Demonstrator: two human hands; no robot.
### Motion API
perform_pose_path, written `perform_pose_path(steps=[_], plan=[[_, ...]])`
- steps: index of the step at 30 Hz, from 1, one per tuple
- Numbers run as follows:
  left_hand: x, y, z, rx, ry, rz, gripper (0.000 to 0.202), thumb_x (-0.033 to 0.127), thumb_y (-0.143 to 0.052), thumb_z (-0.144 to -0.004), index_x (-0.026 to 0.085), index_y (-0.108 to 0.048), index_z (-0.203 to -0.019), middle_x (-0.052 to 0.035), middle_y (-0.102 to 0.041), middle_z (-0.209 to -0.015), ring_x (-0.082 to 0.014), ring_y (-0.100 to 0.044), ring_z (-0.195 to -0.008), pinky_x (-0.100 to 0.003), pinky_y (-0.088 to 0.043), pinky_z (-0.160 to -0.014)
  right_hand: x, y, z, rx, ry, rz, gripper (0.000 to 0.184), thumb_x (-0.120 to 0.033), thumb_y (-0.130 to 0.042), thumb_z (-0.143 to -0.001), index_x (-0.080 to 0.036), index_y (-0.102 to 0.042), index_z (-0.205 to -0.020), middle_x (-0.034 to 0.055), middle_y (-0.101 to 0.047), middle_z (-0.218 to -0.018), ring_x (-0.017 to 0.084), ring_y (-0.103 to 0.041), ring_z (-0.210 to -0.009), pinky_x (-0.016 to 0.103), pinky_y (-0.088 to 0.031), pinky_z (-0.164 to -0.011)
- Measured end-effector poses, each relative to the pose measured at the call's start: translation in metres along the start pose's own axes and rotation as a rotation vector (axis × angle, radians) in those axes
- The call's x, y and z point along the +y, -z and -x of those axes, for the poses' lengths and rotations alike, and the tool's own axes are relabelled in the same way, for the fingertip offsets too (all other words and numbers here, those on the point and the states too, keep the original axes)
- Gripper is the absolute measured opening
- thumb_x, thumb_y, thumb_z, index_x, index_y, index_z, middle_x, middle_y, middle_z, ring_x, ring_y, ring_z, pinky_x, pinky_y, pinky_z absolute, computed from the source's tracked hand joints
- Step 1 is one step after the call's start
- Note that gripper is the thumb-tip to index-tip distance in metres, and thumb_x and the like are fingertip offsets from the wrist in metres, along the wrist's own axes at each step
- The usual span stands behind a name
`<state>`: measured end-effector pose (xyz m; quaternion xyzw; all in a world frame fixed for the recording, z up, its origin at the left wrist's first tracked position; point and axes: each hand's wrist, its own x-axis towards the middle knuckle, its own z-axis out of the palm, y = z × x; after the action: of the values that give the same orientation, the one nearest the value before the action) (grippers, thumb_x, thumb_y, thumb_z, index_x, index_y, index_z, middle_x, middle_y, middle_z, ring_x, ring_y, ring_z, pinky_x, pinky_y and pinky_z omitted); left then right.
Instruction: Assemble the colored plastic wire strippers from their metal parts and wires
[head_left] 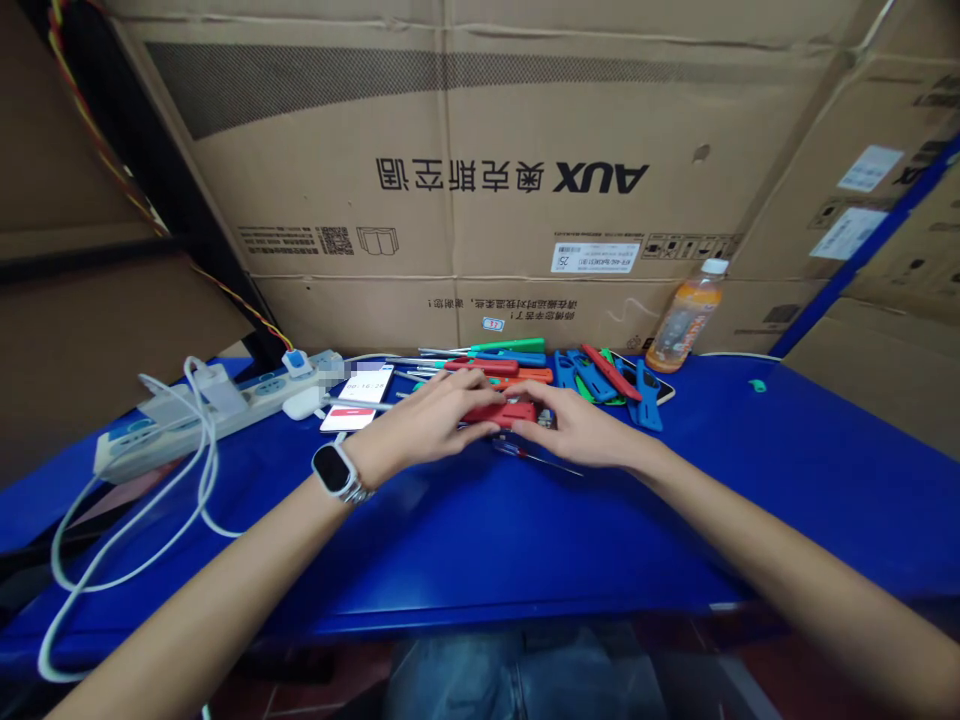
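Observation:
My left hand (431,418), with a watch (335,470) on its wrist, is closed around the red handle of a screwdriver (504,412). The shaft points left across a white phone. At the handle's right end, my right hand (577,425) pinches it between thumb and fingers; what lies under those fingers is partly hidden. Just in front lies a thin small screwdriver (536,458). Behind the hands rests a row of screwdrivers with green (510,345), blue, red and orange (529,376) handles, their shafts to the left.
Blue, red and green plastic pieces (594,376) lie over a phone at right, beside an orange drink bottle (686,315). A power strip (262,395) with white cables (206,470) occupies the left. Cardboard (487,120) walls the back of the blue table (480,550).

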<state>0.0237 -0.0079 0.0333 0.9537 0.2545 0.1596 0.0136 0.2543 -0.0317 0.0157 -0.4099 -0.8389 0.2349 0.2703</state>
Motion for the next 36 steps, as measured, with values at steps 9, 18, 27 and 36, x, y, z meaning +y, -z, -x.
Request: perform_pose_path(steps=[9,18,27,36], plan=[[-0.070,-0.019,-0.075,0.145,0.071,-0.176,0.029,0.025,-0.057,-0.094,0.018,-0.053,-0.121,-0.0094,-0.059,-0.115,-0.0258,-0.055,-0.106,-0.039,-0.042,-0.090,0.060,0.034,-0.071,0.155,0.169,0.269,0.032,-0.026,-0.052,-0.094,-0.012,-0.057,-0.122,0.0137,-0.067,-0.112,0.024,-0.063,-0.097,0.040,-0.049,-0.086],[-0.117,-0.056,-0.098,0.192,0.112,0.040,0.037,0.015,-0.053,-0.090,0.017,-0.047,-0.127,-0.0133,-0.060,-0.124,-0.0258,-0.058,-0.114,-0.041,-0.047,-0.096,0.107,0.036,-0.106,0.122,0.088,0.374,0.033,-0.032,-0.049,-0.097,-0.015,-0.060,-0.122,0.0129,-0.066,-0.113,0.025,-0.059,-0.102,0.040,-0.044,-0.090],[-0.122,-0.067,-0.094,0.171,0.062,0.011,0.031,0.024,-0.039,-0.099,0.016,-0.056,-0.123,-0.0139,-0.060,-0.125,-0.0250,-0.056,-0.119,-0.043,-0.045,-0.103,0.110,0.039,-0.078,0.235,-0.110,0.588,0.036,-0.036,-0.044,-0.098,-0.019,-0.059,-0.126,0.0135,-0.059,-0.117,0.030,-0.051,-0.113,0.045,-0.040,-0.094],[-0.057,-0.054,-0.120,0.189,-0.007,-0.089,0.020,0.020,-0.044,-0.094,0.017,-0.062,-0.101,-0.0092,-0.065,-0.100,-0.0235,-0.059,-0.096,-0.039,-0.048,-0.087,0.064,0.025,-0.016,0.216,-0.527,0.745,0.041,-0.044,-0.054,-0.090,-0.012,-0.053,-0.116,0.0202,-0.071,-0.097,0.034,-0.068,-0.094,0.042,-0.049,-0.080]])
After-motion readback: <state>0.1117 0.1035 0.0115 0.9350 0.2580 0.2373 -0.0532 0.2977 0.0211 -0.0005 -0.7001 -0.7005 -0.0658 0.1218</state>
